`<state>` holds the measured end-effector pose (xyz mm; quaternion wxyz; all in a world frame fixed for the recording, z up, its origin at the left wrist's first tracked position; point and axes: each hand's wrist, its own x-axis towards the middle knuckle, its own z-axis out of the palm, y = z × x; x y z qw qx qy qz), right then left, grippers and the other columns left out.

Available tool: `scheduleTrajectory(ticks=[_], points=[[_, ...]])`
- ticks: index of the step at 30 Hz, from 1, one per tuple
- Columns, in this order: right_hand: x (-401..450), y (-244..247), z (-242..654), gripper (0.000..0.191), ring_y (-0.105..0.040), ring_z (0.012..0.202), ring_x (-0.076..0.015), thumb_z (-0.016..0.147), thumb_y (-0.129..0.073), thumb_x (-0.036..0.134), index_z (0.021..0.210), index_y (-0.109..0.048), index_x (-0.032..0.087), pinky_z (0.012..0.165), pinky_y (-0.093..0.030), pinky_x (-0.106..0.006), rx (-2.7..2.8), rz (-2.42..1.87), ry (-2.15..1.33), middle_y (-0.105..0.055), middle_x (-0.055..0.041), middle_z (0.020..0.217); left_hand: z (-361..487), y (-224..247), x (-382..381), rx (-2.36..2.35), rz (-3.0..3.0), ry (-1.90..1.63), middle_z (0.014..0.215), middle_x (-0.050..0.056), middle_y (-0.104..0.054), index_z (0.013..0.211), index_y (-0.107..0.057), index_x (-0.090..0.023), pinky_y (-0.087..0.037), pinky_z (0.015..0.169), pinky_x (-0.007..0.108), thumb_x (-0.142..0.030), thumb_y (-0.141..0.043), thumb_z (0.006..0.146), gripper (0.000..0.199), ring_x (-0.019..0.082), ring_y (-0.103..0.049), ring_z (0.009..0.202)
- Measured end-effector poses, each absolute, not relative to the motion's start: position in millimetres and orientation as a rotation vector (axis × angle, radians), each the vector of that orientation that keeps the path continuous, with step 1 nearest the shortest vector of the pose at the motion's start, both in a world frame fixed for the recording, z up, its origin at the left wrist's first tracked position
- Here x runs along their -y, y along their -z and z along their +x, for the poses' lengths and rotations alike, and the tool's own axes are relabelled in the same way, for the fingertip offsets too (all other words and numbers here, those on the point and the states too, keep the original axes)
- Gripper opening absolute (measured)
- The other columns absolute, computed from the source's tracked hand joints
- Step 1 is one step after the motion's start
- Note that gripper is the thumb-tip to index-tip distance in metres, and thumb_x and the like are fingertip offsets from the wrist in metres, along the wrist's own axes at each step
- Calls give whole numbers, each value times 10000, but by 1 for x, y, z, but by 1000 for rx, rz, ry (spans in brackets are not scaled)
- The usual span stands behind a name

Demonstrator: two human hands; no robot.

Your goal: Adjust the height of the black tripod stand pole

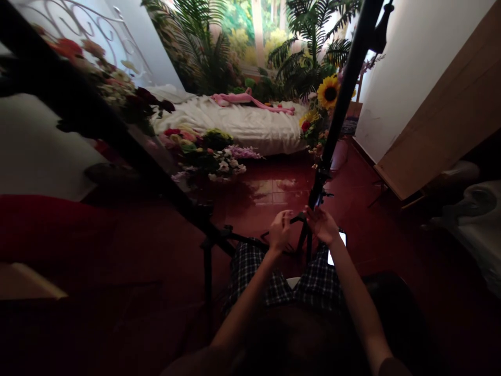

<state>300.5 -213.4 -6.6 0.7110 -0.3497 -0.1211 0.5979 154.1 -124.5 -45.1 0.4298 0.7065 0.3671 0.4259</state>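
Note:
Above my lap, my left hand [279, 231] is raised with loosely bent fingers apart, and nothing shows in it. Across a small gap is my right hand [323, 225], its palm turned up and fingers spread, holding nothing I can see. Its fingertips overlap the foot of a black stand pole [332, 137] in this view; whether they touch it I cannot tell. A phone [331, 257] with a lit white screen lies on my right thigh, partly hidden by my right forearm. My legs wear dark checked cloth [252, 269].
A second black pole [129, 151] slants across the left side. Beyond the dark red floor [352, 198] is a bed with a white cover [242, 125] and a pink plush toy [250, 98]. Flowers [227, 162], a sunflower [329, 93] and palm leaves [317, 31] surround it.

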Motion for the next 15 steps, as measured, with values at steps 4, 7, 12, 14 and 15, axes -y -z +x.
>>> scheduleTrajectory(ticks=[4,7,12,14,15], points=[[208,11,279,240,-726,966,-105,929,-445,241,930,-684,246,764,-582,-226,193,-748,-1443,-770,9,1012,70,46,97,-1215,1598,-1485,869,50,-678,902,-609,-195,-499,756,274,-446,-397,965,335,150,-651,785],[195,8,264,246,-738,843,-91,931,-436,212,899,-679,235,707,-582,-204,118,-743,-1489,-777,13,903,15,17,64,-1377,1417,-1885,734,7,-588,836,-550,-185,-481,682,244,-490,-392,964,367,112,-581,656],[165,-3,232,190,-695,613,-79,913,-476,186,807,-631,213,584,-560,-171,34,-716,-1661,-732,37,702,-26,-30,14,-1280,1418,-2058,874,26,-617,973,-537,-194,-501,683,236,-630,-455,898,449,105,-607,730],[153,-8,214,206,-675,578,-78,932,-454,199,793,-606,205,542,-544,-164,10,-687,-1744,-710,35,675,-24,-35,2,-1147,1490,-1913,856,31,-641,1007,-543,-199,-499,625,231,-680,-411,889,513,101,-604,668],[147,-10,205,219,-666,567,-78,944,-437,207,791,-594,201,526,-536,-160,-3,-670,-1787,-699,34,669,-20,-34,-2,-1107,1503,-1841,798,24,-644,992,-550,-199,-490,583,228,-696,-394,886,532,99,-589,609]])
